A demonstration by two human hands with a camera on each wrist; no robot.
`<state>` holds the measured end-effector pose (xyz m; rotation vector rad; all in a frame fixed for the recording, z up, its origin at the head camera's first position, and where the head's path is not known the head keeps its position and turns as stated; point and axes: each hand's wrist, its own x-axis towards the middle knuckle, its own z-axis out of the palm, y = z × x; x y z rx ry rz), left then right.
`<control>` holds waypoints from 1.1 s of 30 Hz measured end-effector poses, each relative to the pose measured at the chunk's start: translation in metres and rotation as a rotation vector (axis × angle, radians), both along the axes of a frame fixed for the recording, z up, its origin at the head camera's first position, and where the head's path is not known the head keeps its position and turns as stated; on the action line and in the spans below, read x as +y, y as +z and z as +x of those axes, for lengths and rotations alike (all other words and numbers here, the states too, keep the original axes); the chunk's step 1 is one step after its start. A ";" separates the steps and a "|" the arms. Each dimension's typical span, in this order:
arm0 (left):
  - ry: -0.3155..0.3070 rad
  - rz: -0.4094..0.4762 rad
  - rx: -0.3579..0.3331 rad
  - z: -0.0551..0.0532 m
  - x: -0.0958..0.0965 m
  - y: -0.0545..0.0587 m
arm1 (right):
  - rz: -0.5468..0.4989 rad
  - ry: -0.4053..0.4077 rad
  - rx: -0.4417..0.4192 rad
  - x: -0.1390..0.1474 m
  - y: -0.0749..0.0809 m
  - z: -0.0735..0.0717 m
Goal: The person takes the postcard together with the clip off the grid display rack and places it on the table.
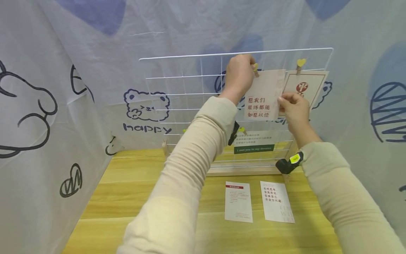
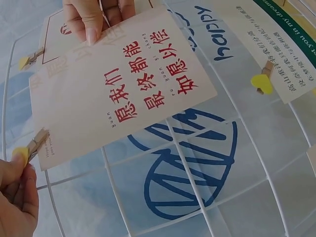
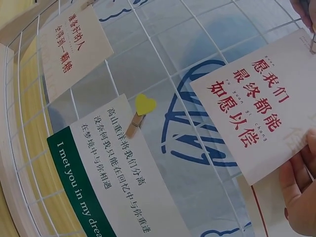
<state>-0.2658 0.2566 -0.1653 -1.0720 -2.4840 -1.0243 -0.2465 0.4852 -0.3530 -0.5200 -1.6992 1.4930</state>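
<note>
A white card with red Chinese characters is held against the upper part of a white wire grid. At its top left corner, my left hand pinches a small wooden clothespin with a yellow heart; the clothespin's tip overlaps the card's corner. My right hand holds the card's right edge between thumb and fingers. Just behind that hand, a red-bordered card hangs from another heart clothespin, partly covered by the held card and the fingers.
Lower on the grid hangs a green-banded card with a heart clothespin. Another red-lettered card is clipped nearby. Two cards, one with a red header and one plain, lie on the wooden table. A patterned curtain hangs behind.
</note>
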 end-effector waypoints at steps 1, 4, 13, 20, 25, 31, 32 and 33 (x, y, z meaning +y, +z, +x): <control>0.006 0.002 -0.003 0.000 0.000 0.000 | -0.012 0.006 0.012 -0.001 0.001 0.001; 0.017 0.014 -0.001 0.000 -0.001 0.000 | -0.027 0.018 0.040 -0.002 0.001 0.001; -0.003 0.049 0.067 -0.001 -0.006 0.000 | -0.033 0.024 0.057 0.003 -0.004 -0.004; -0.027 0.118 0.049 -0.001 -0.009 -0.005 | -0.030 0.036 0.054 0.016 -0.019 -0.010; -0.052 0.186 0.019 -0.003 -0.012 -0.008 | -0.058 0.044 0.037 0.007 -0.016 -0.002; -0.057 0.233 -0.016 -0.007 -0.019 -0.015 | -0.101 0.070 0.015 -0.048 0.020 0.030; -0.056 0.237 -0.015 -0.007 -0.020 -0.017 | -0.089 0.072 0.004 -0.055 0.024 0.033; -0.055 0.239 -0.012 -0.008 -0.021 -0.019 | -0.082 0.068 -0.006 -0.059 0.025 0.035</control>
